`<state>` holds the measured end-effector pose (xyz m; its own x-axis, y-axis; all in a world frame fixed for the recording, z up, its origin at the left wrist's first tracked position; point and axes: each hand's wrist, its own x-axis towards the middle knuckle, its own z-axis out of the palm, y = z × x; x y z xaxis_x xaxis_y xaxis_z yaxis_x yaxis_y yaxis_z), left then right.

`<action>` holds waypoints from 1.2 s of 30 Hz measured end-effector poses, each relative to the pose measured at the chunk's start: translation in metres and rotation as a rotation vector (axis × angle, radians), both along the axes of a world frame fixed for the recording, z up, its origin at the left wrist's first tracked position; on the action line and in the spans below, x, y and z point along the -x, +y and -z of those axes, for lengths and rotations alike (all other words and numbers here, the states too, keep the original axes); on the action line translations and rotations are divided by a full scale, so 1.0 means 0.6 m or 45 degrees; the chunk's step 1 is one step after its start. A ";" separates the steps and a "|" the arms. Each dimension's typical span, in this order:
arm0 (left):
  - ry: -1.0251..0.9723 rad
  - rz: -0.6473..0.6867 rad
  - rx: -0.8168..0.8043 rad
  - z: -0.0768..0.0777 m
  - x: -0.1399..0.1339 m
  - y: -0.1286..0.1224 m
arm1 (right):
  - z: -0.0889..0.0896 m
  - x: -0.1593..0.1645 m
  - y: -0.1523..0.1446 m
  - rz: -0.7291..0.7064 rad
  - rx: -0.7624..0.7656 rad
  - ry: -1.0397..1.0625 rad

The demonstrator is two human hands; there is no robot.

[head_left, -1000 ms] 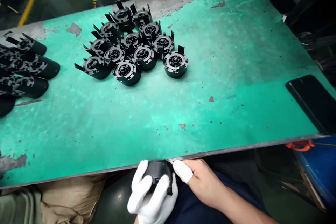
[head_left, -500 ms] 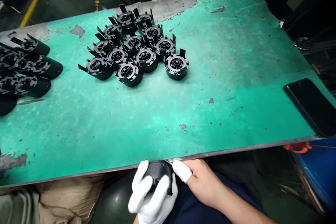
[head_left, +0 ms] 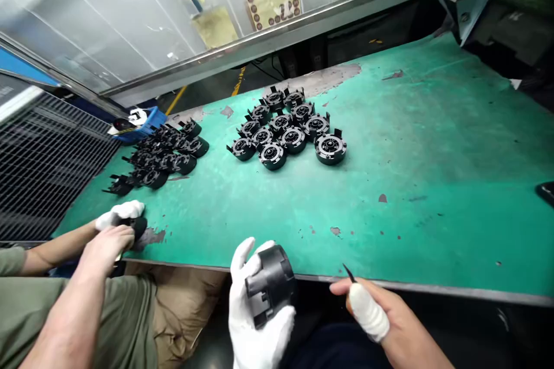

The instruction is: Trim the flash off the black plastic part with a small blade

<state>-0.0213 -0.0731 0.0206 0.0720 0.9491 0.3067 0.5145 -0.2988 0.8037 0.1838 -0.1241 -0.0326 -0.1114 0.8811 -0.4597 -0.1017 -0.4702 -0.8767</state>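
Though small, apparently a blade (head_left: pixel 348 273) in the right hand (head_left: pixel 380 312)

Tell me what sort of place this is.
Probably a factory workshop: many matching black round parts stand grouped on a worn green worktop, and a co-worker is busy at the same surface.

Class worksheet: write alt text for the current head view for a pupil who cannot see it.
A white-gloved left hand holds a black cylindrical part by a green table's near edge, while the right hand, thumb covered in white, holds a thin pointed tool. Black round parts cluster beyond; at left, a co-worker's hands handle another part.
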 end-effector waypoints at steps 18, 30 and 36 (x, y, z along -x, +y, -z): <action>-0.634 0.453 0.565 0.001 -0.083 -0.003 | -0.021 0.019 0.027 0.527 0.288 0.897; -0.427 0.402 0.414 -0.001 -0.076 0.008 | -0.022 0.027 0.031 0.489 0.276 0.735; -0.432 0.388 0.398 0.001 -0.076 0.002 | -0.018 0.031 0.031 0.490 0.283 0.664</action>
